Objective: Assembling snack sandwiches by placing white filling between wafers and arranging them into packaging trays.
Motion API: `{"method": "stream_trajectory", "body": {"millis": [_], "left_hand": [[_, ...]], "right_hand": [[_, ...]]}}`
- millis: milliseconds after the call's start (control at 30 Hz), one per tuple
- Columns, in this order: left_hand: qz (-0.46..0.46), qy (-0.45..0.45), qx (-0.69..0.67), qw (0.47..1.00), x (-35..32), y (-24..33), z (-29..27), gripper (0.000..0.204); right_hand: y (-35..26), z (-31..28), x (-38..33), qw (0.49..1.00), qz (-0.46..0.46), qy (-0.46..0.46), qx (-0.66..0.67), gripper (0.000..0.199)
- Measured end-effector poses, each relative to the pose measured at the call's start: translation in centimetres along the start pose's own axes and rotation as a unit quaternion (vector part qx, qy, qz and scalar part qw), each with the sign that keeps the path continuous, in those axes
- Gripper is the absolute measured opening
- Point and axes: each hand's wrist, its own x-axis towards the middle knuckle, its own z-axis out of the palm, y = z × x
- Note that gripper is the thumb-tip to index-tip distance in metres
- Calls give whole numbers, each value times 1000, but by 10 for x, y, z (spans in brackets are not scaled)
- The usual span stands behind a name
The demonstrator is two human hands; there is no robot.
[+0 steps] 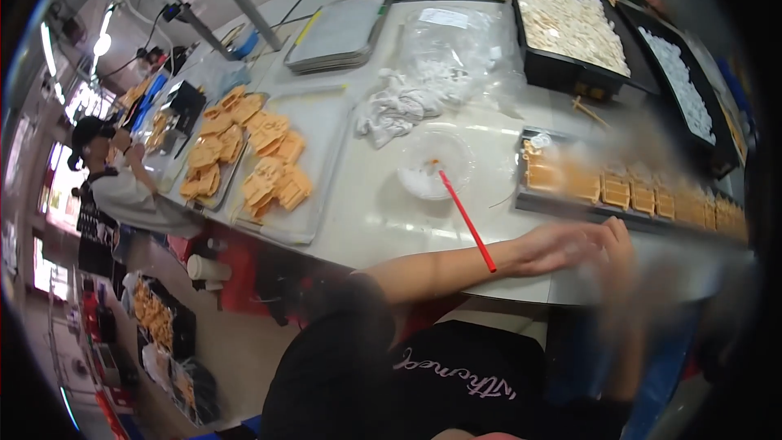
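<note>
Left hand out over the table edge, blurred, just below the tray of orange squares; cannot tell if open or closed, or holding anything. Right hand not clearly seen in the blur. Red stick leaning in a clear bowl close by. Looks like reaching toward the squares in the tray. Needs a slow, steady reach next.

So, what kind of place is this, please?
Probably a small factory or assembly workshop. A long white table carries metal trays of orange flat parts and black bins of small white pieces. The left hand is beside a tray with orange parts in rows. Other people work nearby.
</note>
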Motion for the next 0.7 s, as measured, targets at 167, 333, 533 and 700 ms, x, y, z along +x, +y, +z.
{"method": "stream_trajectory", "body": {"millis": [167,333,533,700], "left_hand": [[11,12,0,1000,1,-1,3,34],[17,-7,-20,1000,0,1,-8,36],[-27,15,-42,999,2,3,-11,41],[-64,45,-23,997,5,1,7,51]], "right_hand": [[8,1,0,992,119,40,4,14],[20,-6,-1,988,-81,50,-118,13],[40,-18,-16,994,-80,8,-77,13],[54,-27,-34,993,-96,30,-55,13]]}}
